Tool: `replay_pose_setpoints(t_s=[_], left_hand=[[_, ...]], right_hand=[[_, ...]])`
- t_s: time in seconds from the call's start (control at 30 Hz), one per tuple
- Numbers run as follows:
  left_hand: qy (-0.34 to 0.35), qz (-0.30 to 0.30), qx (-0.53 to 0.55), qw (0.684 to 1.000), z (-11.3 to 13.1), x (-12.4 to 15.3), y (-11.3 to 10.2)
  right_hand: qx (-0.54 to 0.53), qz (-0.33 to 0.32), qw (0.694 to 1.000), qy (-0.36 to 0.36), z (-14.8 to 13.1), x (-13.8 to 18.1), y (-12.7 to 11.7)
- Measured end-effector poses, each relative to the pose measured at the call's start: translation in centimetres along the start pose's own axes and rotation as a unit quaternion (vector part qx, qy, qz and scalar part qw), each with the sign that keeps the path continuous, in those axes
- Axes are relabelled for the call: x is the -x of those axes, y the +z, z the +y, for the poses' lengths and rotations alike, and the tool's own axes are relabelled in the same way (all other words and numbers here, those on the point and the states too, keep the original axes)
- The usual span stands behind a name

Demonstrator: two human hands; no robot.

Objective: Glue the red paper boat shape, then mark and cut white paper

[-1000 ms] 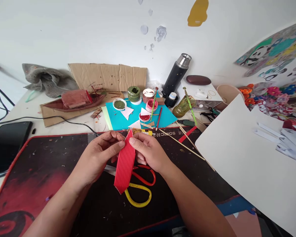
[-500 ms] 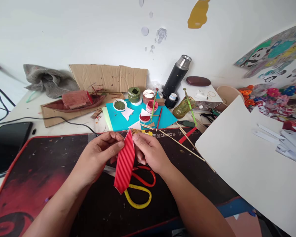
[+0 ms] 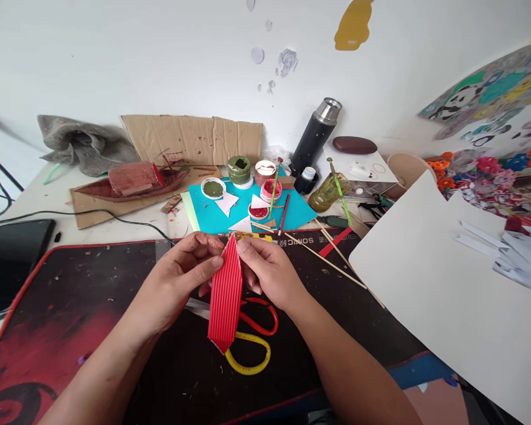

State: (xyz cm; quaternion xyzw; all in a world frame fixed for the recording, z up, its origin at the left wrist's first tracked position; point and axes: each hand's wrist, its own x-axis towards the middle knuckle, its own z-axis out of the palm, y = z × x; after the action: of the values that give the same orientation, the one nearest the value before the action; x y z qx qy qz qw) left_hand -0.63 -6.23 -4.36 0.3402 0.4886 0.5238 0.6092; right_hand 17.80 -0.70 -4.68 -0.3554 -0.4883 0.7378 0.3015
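Observation:
A long red corrugated paper piece [image 3: 225, 301], pointed at both ends, is held upright over the black and red desk mat [image 3: 71, 307]. My left hand [image 3: 177, 277] pinches its upper left edge, thumb on the ribbed face. My right hand [image 3: 269, 271] pinches the upper right edge near the top point. Scissors with one red and one yellow handle loop [image 3: 252, 345] lie on the mat just under the piece, partly hidden by it.
Beyond the mat lie a blue sheet [image 3: 248, 206] with paint pots and brushes, a red model boat [image 3: 133, 180] on cardboard, a black flask [image 3: 314, 139] and thin wooden sticks [image 3: 336, 268]. A large white card [image 3: 438, 295] covers the right. A dark phone [image 3: 13, 260] lies left.
The hands and the red piece stay almost where they were. The piece's lower point has swung slightly right, and the right fingertips have crept a little nearer the top point.

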Motion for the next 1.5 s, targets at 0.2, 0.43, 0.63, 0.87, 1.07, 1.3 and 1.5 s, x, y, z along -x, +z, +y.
replay_pose_setpoints(t_s=[0.2,0.43,0.63,0.87,1.07,1.3,1.5], left_hand=[[0.002,0.005,-0.006,1.0,-0.29,0.09,-0.19],[-0.009,0.003,-0.025,1.0,-0.67,0.17,-0.61],[-0.007,0.006,-0.028,1.0,-0.91,0.19,-0.51],[-0.009,0.014,-0.018,1.0,-0.66,0.27,-0.08],[-0.008,0.017,-0.002,1.0,-0.64,0.32,0.22],[-0.006,0.026,-0.005,1.0,-0.78,0.24,0.15],[-0.008,0.031,-0.003,0.999,-0.84,0.27,0.31]], right_hand=[[0.0,0.001,1.0,0.007,0.03,-0.03,0.04],[-0.007,0.001,1.0,0.009,-0.01,0.0,0.02],[-0.005,0.005,1.0,0.008,-0.13,0.03,0.06],[-0.01,0.005,1.0,0.013,0.08,-0.03,0.01],[0.005,0.011,1.0,0.012,0.09,-0.07,-0.04],[-0.004,0.001,1.0,0.006,0.0,0.02,-0.07],[-0.002,0.005,1.0,0.011,0.13,0.0,-0.08]])
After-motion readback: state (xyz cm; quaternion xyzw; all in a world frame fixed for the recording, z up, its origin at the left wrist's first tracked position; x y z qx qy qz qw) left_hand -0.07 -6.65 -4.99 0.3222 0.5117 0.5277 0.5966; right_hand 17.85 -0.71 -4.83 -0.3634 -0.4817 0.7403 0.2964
